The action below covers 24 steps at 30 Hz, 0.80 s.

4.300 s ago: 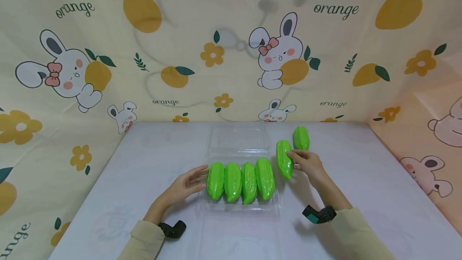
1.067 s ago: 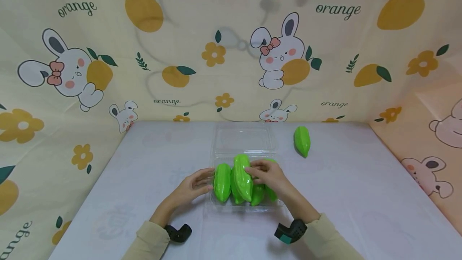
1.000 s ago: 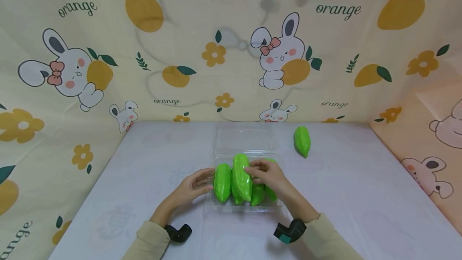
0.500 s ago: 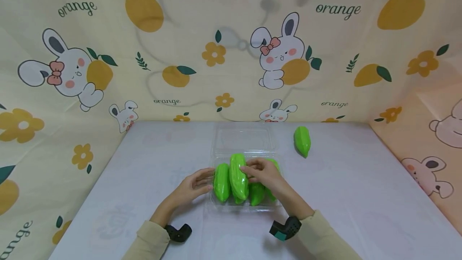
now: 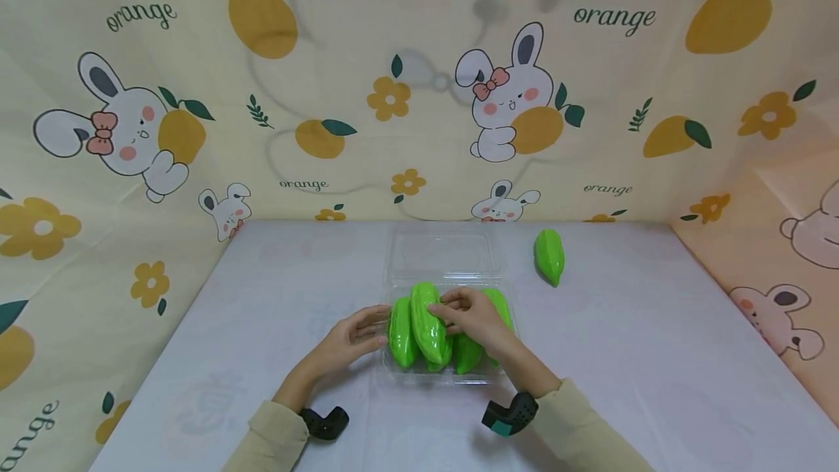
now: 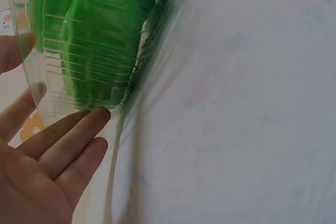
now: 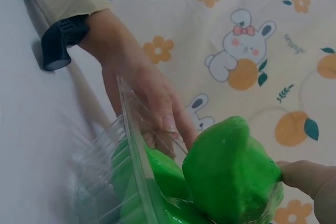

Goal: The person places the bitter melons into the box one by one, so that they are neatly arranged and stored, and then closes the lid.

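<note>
The green fruit looks light and fairly firm, perhaps a hollow plastic piece, so it should keep its shape under a modest squeeze. Its glossy skin could prove slippery, though the lengthwise ridges ought to give the fingers some purchase; the thick middle seems the best place to take hold, rather than the narrowing tip. It sits raised above the other fruits in the clear plastic box, left of the box's middle, its tip towards the table's near edge. The box looks thin and bendy, easily nudged, and steadiest by its rim; its lid lies folded back towards the table's far edge. The right hand grasps the fruit from its right side, thumb pressed to the skin; the far fingertips are hidden. The left hand grips nothing: its fingers are spread and nearly straight at the box's left edge, where the fingertips seem to touch the wall. One lone fruit lies near the table's far edge, right of the lid.
</note>
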### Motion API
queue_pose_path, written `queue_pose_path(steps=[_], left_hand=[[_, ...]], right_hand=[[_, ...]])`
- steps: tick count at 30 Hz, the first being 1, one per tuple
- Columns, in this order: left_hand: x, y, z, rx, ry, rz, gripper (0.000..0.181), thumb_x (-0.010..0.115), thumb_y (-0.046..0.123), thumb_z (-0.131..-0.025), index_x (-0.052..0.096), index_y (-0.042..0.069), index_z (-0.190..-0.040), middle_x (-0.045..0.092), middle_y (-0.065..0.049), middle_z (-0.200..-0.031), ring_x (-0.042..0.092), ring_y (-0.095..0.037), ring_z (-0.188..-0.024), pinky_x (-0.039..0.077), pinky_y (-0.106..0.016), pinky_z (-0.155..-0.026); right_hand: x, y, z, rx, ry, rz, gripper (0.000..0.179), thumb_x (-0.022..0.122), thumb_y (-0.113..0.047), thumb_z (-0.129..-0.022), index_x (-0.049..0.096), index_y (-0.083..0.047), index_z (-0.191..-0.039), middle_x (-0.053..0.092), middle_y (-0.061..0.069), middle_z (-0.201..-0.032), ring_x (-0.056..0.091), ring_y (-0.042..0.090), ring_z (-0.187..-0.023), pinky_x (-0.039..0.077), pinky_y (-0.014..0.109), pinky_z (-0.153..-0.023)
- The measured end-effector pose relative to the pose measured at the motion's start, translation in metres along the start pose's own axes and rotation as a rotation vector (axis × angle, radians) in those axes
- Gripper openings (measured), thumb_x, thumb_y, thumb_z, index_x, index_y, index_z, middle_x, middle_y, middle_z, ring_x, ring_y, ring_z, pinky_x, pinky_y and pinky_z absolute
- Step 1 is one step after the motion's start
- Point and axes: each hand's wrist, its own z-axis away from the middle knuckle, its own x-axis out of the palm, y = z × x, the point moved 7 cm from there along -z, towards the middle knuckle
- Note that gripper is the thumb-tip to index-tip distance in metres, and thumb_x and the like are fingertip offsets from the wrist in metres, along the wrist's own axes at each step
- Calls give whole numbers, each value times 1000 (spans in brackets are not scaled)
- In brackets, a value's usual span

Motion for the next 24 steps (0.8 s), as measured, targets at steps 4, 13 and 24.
queue_pose_path(steps=[4,13,24], left_hand=[[0,1,0,11,-3,-2,58,61,21,-95,38,2,-145,44,-26,-147,47,-43,-134,42,-47,-112],[0,2,0,11,-3,1,58,61,21,-95,38,2,-145,44,-26,-147,46,-42,-134,41,-46,-112],[1,3,0,8,-6,9,58,61,20,-96,37,1,-145,43,-26,-148,45,-43,-135,41,-48,-112]], right_hand=[[0,1,-2,-10,14,16,38,72,-23,-87,60,4,-111,66,12,-93,60,11,-72,61,27,-61],[6,0,-2,-32,9,38,43,71,-25,-88,58,7,-114,61,12,-94,56,9,-57,56,25,-50],[13,1,-2,8,0,15,48,71,-24,-88,52,7,-120,59,8,-88,59,9,-50,61,30,-53]])
